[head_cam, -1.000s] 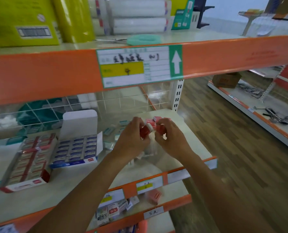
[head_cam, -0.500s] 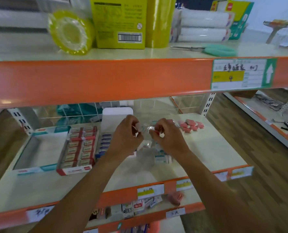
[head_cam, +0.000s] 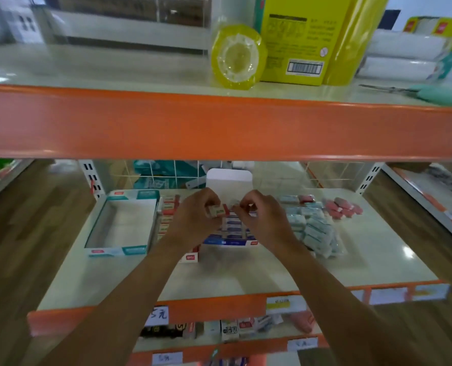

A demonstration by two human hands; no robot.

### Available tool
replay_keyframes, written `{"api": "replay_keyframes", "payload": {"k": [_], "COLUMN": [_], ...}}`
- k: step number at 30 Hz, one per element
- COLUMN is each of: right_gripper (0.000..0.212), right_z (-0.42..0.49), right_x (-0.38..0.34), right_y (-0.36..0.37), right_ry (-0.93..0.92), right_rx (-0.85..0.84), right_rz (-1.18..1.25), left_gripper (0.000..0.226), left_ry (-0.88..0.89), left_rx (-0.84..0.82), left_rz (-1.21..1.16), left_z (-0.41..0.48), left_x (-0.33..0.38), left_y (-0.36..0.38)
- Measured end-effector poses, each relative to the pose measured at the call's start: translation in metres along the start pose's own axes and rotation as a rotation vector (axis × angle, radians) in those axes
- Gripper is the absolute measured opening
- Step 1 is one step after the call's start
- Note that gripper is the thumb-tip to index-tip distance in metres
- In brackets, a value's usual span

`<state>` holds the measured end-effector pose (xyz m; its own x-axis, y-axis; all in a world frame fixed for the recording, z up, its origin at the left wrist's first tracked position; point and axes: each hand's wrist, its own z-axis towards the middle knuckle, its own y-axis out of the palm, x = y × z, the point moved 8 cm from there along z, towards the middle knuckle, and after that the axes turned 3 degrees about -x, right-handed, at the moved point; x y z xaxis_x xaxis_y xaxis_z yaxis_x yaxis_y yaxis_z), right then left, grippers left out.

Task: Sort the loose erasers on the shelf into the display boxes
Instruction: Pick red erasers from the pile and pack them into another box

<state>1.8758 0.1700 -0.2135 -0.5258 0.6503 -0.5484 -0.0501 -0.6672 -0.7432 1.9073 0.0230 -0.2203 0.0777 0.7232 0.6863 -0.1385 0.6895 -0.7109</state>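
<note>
A yellow box with a barcode label (head_cam: 296,46) stands on the upper shelf, with a wrapped roll of yellow tape (head_cam: 236,58) leaning just to its left, stacked white rolls (head_cam: 402,56) to its right, and teal-handled scissors (head_cam: 436,93) lying flat to its lower right. Directly below the box runs that shelf's broad orange front band (head_cam: 193,125). Far below the box, a handwritten price tag (head_cam: 159,315) and a yellow shelf label (head_cam: 283,303) sit on a lower orange edge, small packaged goods (head_cam: 230,330) lie beneath them, and wooden flooring (head_cam: 13,233) shows down to the box's left.
</note>
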Motion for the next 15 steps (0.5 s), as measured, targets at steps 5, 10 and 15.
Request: {"api": "replay_keyframes", "payload": {"k": [5, 10, 15], "right_gripper": [0.019, 0.022, 0.021], "right_z": [0.009, 0.016, 0.018], "right_x": [-0.022, -0.040, -0.055], "right_y": [0.022, 0.042, 0.058], "right_ry": [-0.016, -0.020, -0.039], "right_rx": [-0.040, -0.068, -0.090], "right_rz": [-0.023, 0.039, 0.008], "left_gripper": [0.022, 0.022, 0.031], "left_ry": [-0.056, -0.029, -0.062], "left_rx": [-0.007, 0.001, -0.039], "left_rz": [0.059, 0.154, 0.209], "left_z": [-0.002, -0.001, 0.001], "left_x": [-0.029, -0.046, -0.067], "left_y": [-0.026, -0.049, -0.054]}}
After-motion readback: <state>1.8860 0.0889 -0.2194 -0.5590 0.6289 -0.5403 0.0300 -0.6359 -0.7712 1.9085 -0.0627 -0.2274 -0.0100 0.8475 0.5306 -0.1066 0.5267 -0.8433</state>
